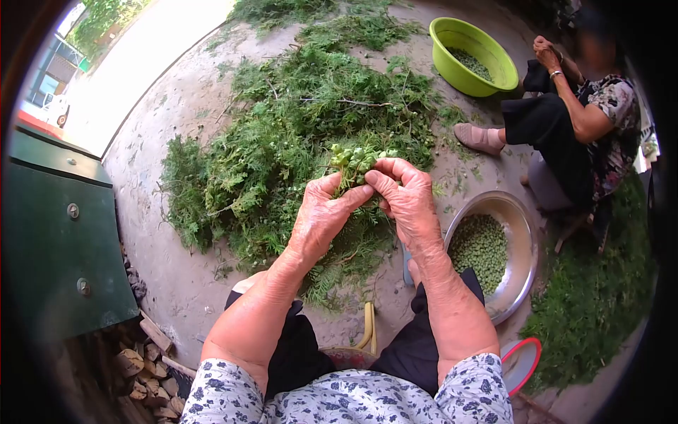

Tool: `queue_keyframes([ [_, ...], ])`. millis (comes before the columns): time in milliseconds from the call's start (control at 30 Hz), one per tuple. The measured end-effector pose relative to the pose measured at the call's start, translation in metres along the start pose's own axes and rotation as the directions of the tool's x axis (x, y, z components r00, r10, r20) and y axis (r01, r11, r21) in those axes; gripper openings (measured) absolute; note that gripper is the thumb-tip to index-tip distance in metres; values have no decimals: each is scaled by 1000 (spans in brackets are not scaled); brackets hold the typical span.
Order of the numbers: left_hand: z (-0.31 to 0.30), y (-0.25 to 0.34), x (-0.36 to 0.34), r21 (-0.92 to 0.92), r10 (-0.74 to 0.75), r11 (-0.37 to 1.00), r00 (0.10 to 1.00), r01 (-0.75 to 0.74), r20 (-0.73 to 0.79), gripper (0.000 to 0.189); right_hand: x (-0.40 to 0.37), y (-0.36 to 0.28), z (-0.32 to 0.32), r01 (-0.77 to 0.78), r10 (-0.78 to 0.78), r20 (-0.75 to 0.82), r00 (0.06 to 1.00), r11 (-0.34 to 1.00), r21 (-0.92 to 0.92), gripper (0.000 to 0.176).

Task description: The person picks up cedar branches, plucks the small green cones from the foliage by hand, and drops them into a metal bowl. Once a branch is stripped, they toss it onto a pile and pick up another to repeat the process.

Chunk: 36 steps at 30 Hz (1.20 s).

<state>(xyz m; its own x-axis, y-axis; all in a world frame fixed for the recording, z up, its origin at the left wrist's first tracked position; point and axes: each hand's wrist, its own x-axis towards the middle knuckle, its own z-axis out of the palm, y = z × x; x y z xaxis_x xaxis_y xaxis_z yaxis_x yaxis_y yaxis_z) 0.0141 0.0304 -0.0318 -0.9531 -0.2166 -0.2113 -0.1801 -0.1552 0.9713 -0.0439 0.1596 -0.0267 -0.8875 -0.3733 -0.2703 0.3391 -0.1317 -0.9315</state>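
Note:
A small green sprig with a cluster of round green cones (355, 158) is held up between my two hands. My left hand (326, 210) pinches its lower stem with thumb and fingers. My right hand (407, 196) is closed at the right side of the cluster, its thumb and index finger against the cones. Beneath them spreads a large heap of green branches (282, 141) on the concrete ground. Right of my right forearm stands a metal basin (524, 261) holding many green cones (482, 251).
A lime-green tub (441, 60) with some cones stands at the upper right. Beside it sits another person (590, 116), hands raised. More greenery (593, 311) lies at lower right, near a red-rimmed container (533, 353). Chopped wood (148, 374) and a dark green panel (56, 240) are at left.

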Motion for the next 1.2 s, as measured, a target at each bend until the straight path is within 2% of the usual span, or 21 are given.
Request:
queue_keyframes([
  [33, 0, 0, 0, 12, 3, 1000, 1000, -3, 1, 18, 0, 0, 1, -1, -1, -23, 1000, 997, -79, 16],
  [67, 0, 0, 0, 12, 3, 1000, 1000, -3, 0, 18, -1, 2, 2, 12, -12, -30, 999, 1000, -19, 13],
  [133, 2, 3, 0, -184, -48, 982, 999, 44, -18, 20, -4, 0, 3, -21, 21, -24, 999, 1000, 16, 12],
  [300, 4, 10, -2, -268, -118, 957, 993, 108, -20, 19, -2, 3, 0, -70, 69, 9, 998, 997, 35, 12],
  [367, 6, 15, -4, -295, -146, 946, 989, 136, -11, 19, 2, 9, -7, -204, 165, 156, 974, 938, 281, 12],
  [400, 6, 17, -4, -338, -142, 931, 990, 138, 11, 18, 3, 11, -10, -204, 165, 157, 974, 938, 280, 12],
  [467, 7, 16, -3, -381, -138, 914, 990, 139, 31, 18, 4, 13, -14, -274, 174, 236, 956, 821, 501, 14],
  [500, 7, 11, -2, -361, -99, 928, 995, 90, -5, 17, 4, 9, -11, -274, 175, 237, 956, 821, 501, 14],
  [567, 5, 4, 1, -339, -59, 940, 997, 42, -41, 16, 1, -1, -2, -158, 116, 127, 985, 903, 400, 17],
  [633, 1, 0, 3, -158, 15, 987, 996, -29, -89, 15, 2, 0, -3, -155, 106, 150, 983, 917, 368, 19],
  [667, 1, 0, 2, -158, 15, 987, 996, -29, -89, 15, 1, 2, -3, -128, 88, 161, 983, 958, 255, 21],
  [700, 0, 1, 0, -79, 17, 997, 997, -23, -79, 15, 0, 3, -3, -96, 71, 174, 982, 986, 138, 23],
  [733, -1, 1, -1, 0, 18, 1000, 997, -18, -68, 16, -2, 3, 0, -82, 68, 156, 985, 993, 88, 23],
  [767, 0, -1, 0, -1, 17, 1000, 997, -17, -69, 16, -1, 4, 2, -83, 69, 156, 985, 993, 87, 23],
  [833, 1, -7, 1, 103, 98, 991, 992, -89, -84, 15, 1, 8, 6, 147, -133, 106, 985, 979, -143, 20],
  [900, 1, -6, 2, 115, 115, 988, 991, -106, -73, 15, 1, 10, 7, 147, -137, 80, 987, 980, -134, 17],
  [967, -2, -6, 2, -15, 20, 1000, 1000, -20, -5, 15, 1, 8, 4, 73, -59, 81, 995, 981, -180, 14],
  [1000, -2, -4, 2, -14, 20, 1000, 1000, -20, -5, 15, 0, 8, 5, 73, -59, 81, 995, 981, -179, 14],
  [1100, 0, 4, 1, -94, -53, 994, 998, 51, -21, 15, 1, 9, 4, -16, 21, 59, 998, 996, -93, 14],
  [1167, 0, 8, 0, -294, -91, 951, 995, 95, 27, 14, 4, 14, -2, -102, 72, 143, 987, 972, 213, 17],
  [1200, 0, 7, 1, -283, -142, 950, 990, 134, -9, 12, 5, 14, -5, -94, 50, 197, 979, 971, 222, 20],
])
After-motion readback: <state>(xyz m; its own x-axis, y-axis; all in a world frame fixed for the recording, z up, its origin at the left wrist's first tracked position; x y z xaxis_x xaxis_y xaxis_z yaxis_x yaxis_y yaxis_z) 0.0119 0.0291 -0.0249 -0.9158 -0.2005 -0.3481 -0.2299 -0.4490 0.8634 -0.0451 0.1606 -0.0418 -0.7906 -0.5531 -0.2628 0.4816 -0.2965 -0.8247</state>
